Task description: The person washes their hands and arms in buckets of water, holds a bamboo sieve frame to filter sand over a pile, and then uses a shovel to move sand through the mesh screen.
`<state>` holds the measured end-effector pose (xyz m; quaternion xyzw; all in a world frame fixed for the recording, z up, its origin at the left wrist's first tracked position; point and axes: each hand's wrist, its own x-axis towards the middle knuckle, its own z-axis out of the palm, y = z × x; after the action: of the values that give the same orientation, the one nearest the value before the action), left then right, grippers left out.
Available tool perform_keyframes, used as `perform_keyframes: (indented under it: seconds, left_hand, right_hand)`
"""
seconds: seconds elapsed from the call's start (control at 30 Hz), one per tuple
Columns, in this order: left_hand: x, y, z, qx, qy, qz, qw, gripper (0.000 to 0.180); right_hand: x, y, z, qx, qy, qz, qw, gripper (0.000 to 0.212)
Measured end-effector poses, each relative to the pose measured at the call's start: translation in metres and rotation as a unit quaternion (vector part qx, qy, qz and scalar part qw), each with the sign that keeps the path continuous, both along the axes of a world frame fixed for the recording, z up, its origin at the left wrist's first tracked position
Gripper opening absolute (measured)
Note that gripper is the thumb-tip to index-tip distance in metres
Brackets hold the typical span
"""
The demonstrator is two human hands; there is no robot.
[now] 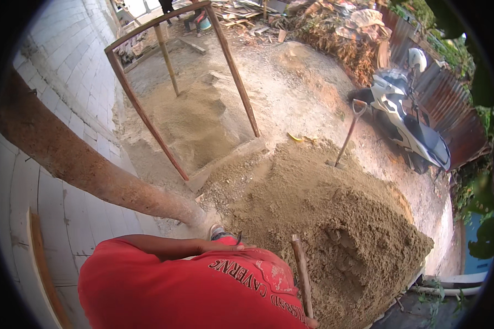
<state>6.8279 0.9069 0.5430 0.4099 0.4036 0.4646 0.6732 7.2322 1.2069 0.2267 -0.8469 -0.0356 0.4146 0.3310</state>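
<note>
My left hand (235, 248) lies against the front of my red shirt (192, 279); its fingers are mostly hidden. At the lower edge my right hand (312, 323) shows only in part, closed round a wooden handle (301, 268). The handle's top end points away from me, and its lower end is out of sight. Just beyond it spreads a big heap of brown sand (335, 219), with a dug-out hollow on its near side. A shovel (348, 134) with a D-shaped grip stands upright in the heap's far edge.
A wooden-framed mesh screen (237, 71) leans on a pole (167, 60), with finer sand (186, 120) behind it. A thick slanting post (93, 175) stands at left beside a block wall (55, 98). A motor scooter (406, 118) is parked at right by corrugated sheets (444, 104).
</note>
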Motion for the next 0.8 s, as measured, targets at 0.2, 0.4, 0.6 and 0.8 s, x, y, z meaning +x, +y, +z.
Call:
perform_keyframes:
  seconds: [0.2, 0.4, 0.6, 0.8]
  left_hand:
    - [0.012, 0.025, 0.063, 0.002, -0.153, -0.036, 0.988, 0.104]
    - [-0.032, 0.084, 0.102, 0.271, -0.354, -0.041, 0.894, 0.101]
    - [-0.032, 0.133, 0.013, 0.181, 0.673, -0.006, 0.717, 0.071]
    - [-0.053, 0.079, -0.157, -0.037, 0.612, -0.297, 0.732, 0.053]
  right_hand:
    - [0.076, 0.025, -0.044, 0.051, -0.141, -0.159, 0.976, 0.032]
    - [0.007, 0.049, -0.001, 0.145, 0.06, -0.205, 0.966, 0.031]
    - [-0.025, 0.006, 0.009, 0.21, 0.09, -0.162, 0.96, 0.02]
    - [-0.067, -0.081, 0.026, 0.21, 0.099, -0.148, 0.961, 0.022]
